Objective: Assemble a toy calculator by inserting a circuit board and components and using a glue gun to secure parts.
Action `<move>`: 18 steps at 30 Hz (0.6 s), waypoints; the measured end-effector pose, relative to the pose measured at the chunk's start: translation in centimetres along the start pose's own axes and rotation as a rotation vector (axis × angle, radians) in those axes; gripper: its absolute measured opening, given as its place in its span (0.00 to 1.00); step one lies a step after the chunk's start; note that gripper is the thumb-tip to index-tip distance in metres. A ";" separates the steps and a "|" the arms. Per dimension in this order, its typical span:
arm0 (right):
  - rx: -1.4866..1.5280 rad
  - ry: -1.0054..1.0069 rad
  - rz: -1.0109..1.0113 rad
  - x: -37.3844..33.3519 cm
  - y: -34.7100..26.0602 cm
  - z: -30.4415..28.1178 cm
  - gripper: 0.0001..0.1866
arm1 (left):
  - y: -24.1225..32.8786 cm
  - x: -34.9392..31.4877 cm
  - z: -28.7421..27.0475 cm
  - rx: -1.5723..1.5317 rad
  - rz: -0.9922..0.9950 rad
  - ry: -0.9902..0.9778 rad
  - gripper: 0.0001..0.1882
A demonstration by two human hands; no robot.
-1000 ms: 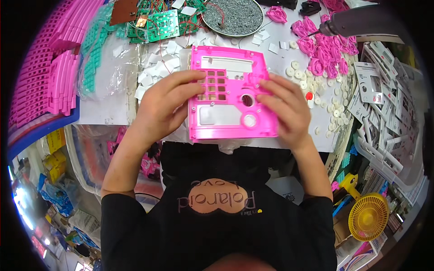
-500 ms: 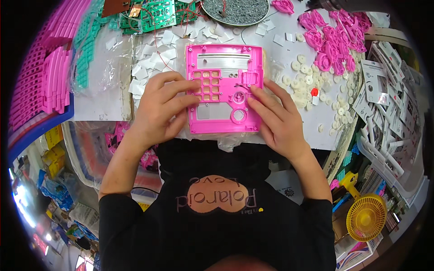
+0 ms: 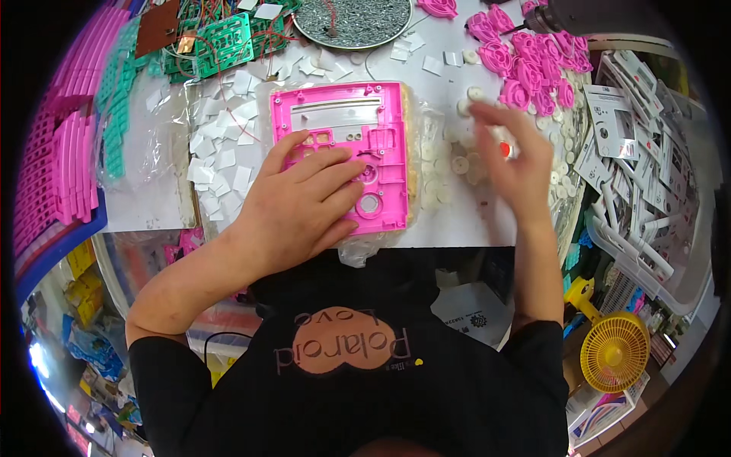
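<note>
A pink plastic casing panel [image 3: 394, 160] lies on a padded, plastic-wrapped pad [image 3: 412, 137], with square key holes, round openings and a clear window strip. My left hand [image 3: 293, 202] rests across its lower left part, fingers stretched out and covering most of the key grid. Over to the right, my right hand [image 3: 525, 164] is above scattered small white round plastic pieces [image 3: 460, 165], apart from the panel. Motion smears its fingers, so whether they hold anything cannot be made out. A red round piece [image 3: 505, 148] shows beside that hand.
White square pieces [image 3: 225, 160] spread left of the pad. Green circuit boards with wires [image 3: 225, 46] and a round tray of small metal parts [image 3: 354, 19] stand at the back. Pink parts [image 3: 529, 68] are heaped back right, beyond them a clear bin of printed panels [image 3: 636, 236].
My right hand has left the panel's right edge and moved right to the white round pieces. My left hand has slid further over the panel. The whole view has shifted somewhat.
</note>
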State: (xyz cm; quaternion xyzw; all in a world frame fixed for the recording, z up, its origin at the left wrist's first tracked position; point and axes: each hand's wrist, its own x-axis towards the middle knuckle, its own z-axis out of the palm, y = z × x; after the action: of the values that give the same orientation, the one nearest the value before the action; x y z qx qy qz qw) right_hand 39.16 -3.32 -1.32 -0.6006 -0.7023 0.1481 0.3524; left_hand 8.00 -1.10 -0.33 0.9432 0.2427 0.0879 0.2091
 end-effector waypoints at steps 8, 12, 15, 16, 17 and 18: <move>-0.458 -0.156 -0.037 4.6 5.5 -0.4 0.08 | 0.0 0.2 0.2 -0.072 -0.020 0.064 0.19; -0.242 -0.051 0.138 3.3 1.8 -0.5 0.07 | -0.4 -0.7 0.4 -0.171 -0.018 0.201 0.17; 0.052 -0.072 0.171 0.3 -4.6 1.5 0.06 | -0.9 -1.6 0.6 -0.156 -0.019 0.265 0.16; 0.110 -0.080 0.082 -0.6 -6.0 2.6 0.07 | -0.8 -1.4 0.6 -0.145 -0.010 0.244 0.16; 0.073 -0.078 0.025 -0.9 -6.7 4.0 0.07 | -0.8 -1.2 0.8 -0.140 -0.011 0.222 0.16; 0.033 -0.078 -0.036 -1.3 -7.3 5.1 0.07 | -0.8 -1.1 0.8 -0.129 -0.015 0.200 0.16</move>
State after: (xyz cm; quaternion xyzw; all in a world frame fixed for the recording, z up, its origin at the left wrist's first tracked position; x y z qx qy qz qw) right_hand 30.34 -5.13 -0.75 -0.5757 -0.7237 0.1766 0.3371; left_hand 6.89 -1.30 -1.50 0.9125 0.2630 0.1955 0.2449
